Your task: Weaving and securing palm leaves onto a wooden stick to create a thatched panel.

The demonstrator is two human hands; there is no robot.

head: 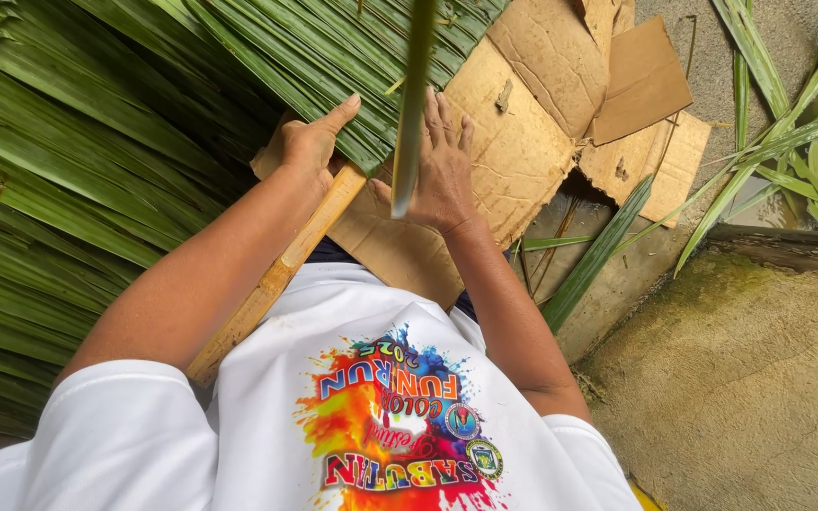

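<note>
Both hands lie flat: left hand [312, 144] on ribbed palm leaves [97, 161] (glossy), right hand [442, 170] on cardboard [523, 142].

Lying flattened and torn on the ground: brown cardboard pieces [560, 90], overlapping one another. Trailing across grey concrete [788, 38] at upper right: loose green leaf strips [778, 132]. Resting aslant beside the cardboard: one broad green blade [598, 255]. Spreading at lower right: a mossy, rough stone surface [740, 378].
</note>
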